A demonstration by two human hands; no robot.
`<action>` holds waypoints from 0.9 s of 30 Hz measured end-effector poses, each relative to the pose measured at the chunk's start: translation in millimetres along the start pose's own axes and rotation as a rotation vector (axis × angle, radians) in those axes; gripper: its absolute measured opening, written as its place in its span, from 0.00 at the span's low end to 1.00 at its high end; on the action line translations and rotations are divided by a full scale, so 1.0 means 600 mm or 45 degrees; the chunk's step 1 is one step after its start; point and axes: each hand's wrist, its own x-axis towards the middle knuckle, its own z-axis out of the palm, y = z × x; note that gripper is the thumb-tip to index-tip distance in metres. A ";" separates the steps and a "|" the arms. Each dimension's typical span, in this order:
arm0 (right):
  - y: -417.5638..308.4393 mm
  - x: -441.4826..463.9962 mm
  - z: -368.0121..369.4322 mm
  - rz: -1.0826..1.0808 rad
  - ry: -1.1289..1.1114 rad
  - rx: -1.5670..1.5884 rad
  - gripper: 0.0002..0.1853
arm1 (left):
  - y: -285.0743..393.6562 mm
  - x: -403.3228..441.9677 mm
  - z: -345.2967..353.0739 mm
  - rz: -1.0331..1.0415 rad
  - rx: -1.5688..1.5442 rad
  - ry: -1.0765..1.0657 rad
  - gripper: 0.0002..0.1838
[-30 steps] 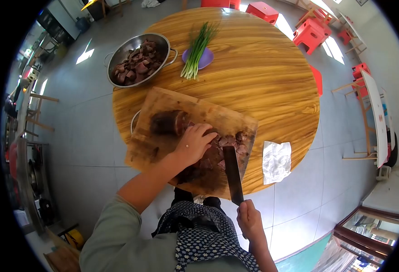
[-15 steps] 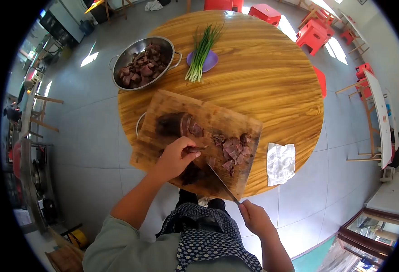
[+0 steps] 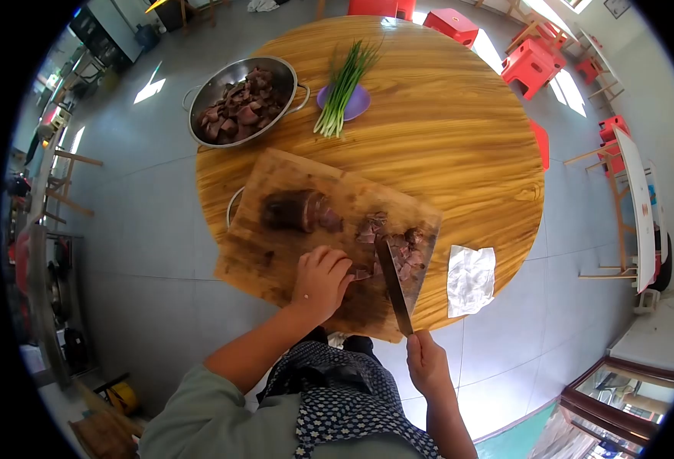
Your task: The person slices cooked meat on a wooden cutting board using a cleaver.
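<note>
A wooden cutting board (image 3: 360, 195) lies at the near edge of the round table. My right hand (image 3: 430, 363) is closed round the handle of a cleaver (image 3: 395, 291), its blade over the board beside cut meat pieces (image 3: 410, 256). My left hand (image 3: 323, 279) presses down on the board, fingers together, on a dark piece of meat mostly hidden under it. Above it lies a larger dark chunk of meat (image 3: 287, 210) with slices at its right end.
A metal basin (image 3: 201, 101) of meat chunks stands at the back left. Green onions (image 3: 342, 96) lie across a purple dish (image 3: 360, 102). Crumpled white paper (image 3: 471, 281) is at the right edge. Red stools (image 3: 532, 65) stand beyond the table.
My left hand has come down from holding a piece above the board to pressing on it. The cleaver has swung more upright and lies nearer the cut pieces.
</note>
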 end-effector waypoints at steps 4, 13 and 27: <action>-0.038 -0.017 0.020 0.043 -0.075 0.000 0.12 | -0.012 -0.020 0.003 0.277 -0.212 -0.105 0.13; -0.060 -0.015 0.054 0.170 -0.244 -0.005 0.12 | -0.022 -0.016 -0.002 0.277 -0.200 -0.323 0.14; -0.105 0.104 0.088 -0.002 -0.118 -0.166 0.15 | -0.014 -0.028 0.003 0.270 -0.170 -0.261 0.14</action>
